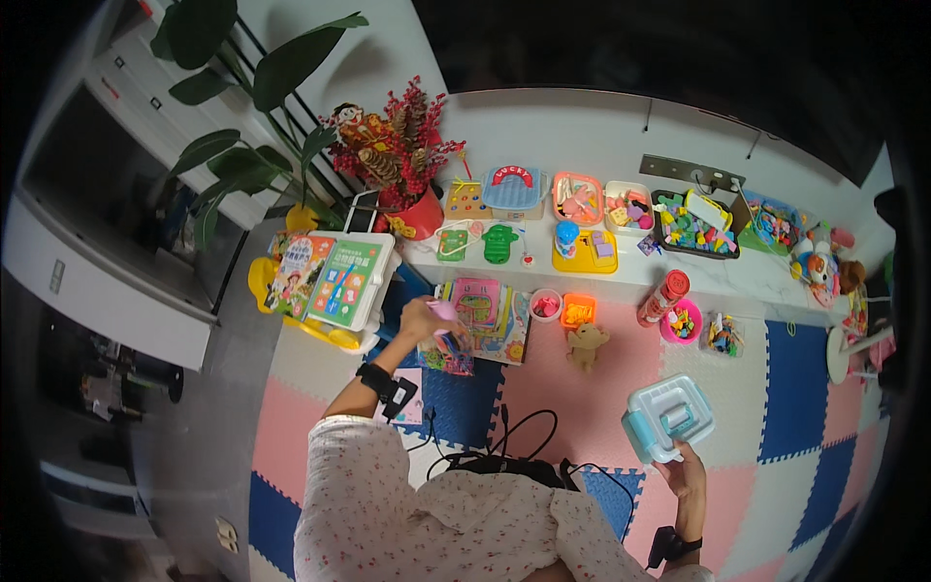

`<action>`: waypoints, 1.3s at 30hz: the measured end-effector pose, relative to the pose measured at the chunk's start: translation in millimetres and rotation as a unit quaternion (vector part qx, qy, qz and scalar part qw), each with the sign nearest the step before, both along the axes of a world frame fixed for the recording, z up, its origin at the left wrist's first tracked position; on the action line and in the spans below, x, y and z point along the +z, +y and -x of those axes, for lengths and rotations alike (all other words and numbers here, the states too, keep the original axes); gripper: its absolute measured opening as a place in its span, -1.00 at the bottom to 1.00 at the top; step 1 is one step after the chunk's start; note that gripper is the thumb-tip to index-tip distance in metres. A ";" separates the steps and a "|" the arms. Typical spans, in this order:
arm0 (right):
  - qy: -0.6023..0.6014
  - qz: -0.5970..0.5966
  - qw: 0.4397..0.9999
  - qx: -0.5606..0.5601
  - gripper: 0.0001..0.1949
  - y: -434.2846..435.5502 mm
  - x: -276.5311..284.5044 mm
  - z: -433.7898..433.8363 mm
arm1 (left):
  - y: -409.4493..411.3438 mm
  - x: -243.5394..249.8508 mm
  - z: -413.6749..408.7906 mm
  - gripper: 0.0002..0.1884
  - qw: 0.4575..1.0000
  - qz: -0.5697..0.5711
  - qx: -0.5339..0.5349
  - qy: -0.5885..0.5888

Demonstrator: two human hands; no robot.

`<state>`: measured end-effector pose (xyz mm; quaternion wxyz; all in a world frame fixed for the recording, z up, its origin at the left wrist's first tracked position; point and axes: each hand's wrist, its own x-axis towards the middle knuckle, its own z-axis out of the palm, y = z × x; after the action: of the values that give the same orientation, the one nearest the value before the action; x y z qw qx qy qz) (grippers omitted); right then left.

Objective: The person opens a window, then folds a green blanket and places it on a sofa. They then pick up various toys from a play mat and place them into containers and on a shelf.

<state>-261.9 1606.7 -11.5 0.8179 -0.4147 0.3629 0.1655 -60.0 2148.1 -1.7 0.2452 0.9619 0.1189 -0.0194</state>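
My left hand (420, 320) is closed around the top of a pink-topped clear bag (452, 349) of small colourful items, at the left edge of a pile of children's books (505, 327). Over the foam mat at the right, my right hand (682, 473) grips the near edge of a white and light-blue plastic box (670, 416) with a handle on its lid. The lid looks closed. A beige plush toy (586, 345) lies on the mat between my hands, beside an orange basket (578, 311) and a pink cup (545, 305).
Toy containers line the marble-look ledge (756, 280), including a black tray of blocks (697, 224). A red canister (663, 297) and a pink bowl (681, 321) stand near it. At left are a book-laden children's table (374, 291) and a large plant (280, 80). Black cables (534, 415) run by my waist.
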 end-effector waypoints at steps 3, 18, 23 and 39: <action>0.002 0.008 0.999 0.040 -0.51 4.7 15.9 -42.6 | 14.0 -8.9 -8.4 -0.19 0.997 -0.052 0.060 0.013; 0.025 -0.011 0.996 0.081 -0.57 148.5 39.1 -217.7 | 158.9 -188.4 -232.4 -0.32 0.987 -0.018 0.157 0.000; 0.073 0.042 0.995 0.051 -0.55 163.0 24.0 -240.7 | 131.7 -212.1 -283.5 -0.32 0.961 -0.042 0.273 -0.030; 0.051 0.010 0.997 0.048 -0.44 198.9 19.4 -286.7 | 173.4 -289.3 -312.1 -0.36 0.925 -0.190 0.329 0.008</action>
<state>24.8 1805.5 7.9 0.7851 -0.4307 0.3855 0.2224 252.1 2321.5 -291.0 0.0497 0.8970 0.4323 0.0777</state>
